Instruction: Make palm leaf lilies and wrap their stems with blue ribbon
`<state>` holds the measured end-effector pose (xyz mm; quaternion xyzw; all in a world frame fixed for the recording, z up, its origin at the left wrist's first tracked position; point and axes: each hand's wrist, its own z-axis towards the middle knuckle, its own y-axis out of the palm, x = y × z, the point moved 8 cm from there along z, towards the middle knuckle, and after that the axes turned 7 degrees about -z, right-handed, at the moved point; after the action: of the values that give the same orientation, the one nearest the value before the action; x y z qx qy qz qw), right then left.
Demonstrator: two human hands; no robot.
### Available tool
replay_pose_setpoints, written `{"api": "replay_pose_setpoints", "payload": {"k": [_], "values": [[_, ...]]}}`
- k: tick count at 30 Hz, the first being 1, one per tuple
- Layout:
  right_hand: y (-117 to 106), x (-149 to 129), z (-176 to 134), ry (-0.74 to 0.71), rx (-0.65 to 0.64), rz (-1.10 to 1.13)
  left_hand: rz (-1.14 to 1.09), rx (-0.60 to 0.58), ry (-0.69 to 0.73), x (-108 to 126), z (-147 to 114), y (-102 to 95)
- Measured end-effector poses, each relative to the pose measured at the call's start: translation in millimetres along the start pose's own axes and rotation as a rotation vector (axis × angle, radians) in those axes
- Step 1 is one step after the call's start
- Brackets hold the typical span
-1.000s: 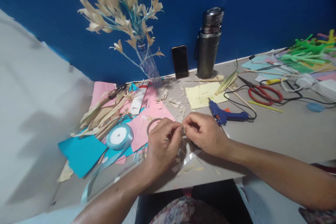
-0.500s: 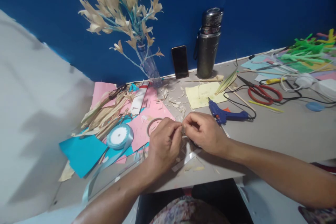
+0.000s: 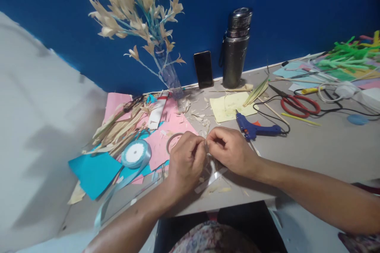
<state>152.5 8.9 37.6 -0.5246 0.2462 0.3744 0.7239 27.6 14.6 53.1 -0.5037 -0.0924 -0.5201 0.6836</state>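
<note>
My left hand (image 3: 187, 157) and my right hand (image 3: 230, 149) meet fingertip to fingertip over the front of the table. Both are closed in a pinch, and whatever small thing sits between them is hidden by the fingers. Below them lie a clear plastic strip (image 3: 211, 182) and pale scraps. Just beyond my right hand rests a blue glue gun (image 3: 258, 129), its nozzle towards a yellow paper sheet (image 3: 225, 107). Left of my left hand are a roll of tape (image 3: 170, 142), partly covered, and a spool of light blue ribbon (image 3: 135, 153) with its tail trailing forward.
Dried husk strips (image 3: 118, 126) lie on pink paper (image 3: 181, 122) and blue paper (image 3: 95, 174). A vase (image 3: 170, 72) of husk flowers, a phone (image 3: 203, 69) and a steel flask (image 3: 236, 53) stand along the wall. Red-handled scissors (image 3: 299, 106) and cables are at right.
Both hands stay pinched together in almost the same place, with only a slight shift of the fingers. The other things lie as before.
</note>
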Motion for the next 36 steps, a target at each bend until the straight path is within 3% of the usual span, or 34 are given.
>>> {"api": "replay_pose_setpoints", "payload": {"k": [4,11,19,29,36], "values": [[-1,2,1,0.022,-0.013,-0.002,-0.033,-0.027,0.015,-1,-2,0.8],[-3,-9,-1,-0.091,0.049,-0.074,0.073,-0.003,0.057,1,-3,0.7],[0,2,2,0.038,-0.029,0.016,-0.053,-0.036,0.015,0,0,0.3],[-1,-5,1,-0.047,-0.003,-0.010,0.016,-0.006,0.060,3,-2,-0.3],[-1,5,4,0.049,-0.037,0.084,-0.108,-0.008,-0.089,-4,5,-2.2]]}}
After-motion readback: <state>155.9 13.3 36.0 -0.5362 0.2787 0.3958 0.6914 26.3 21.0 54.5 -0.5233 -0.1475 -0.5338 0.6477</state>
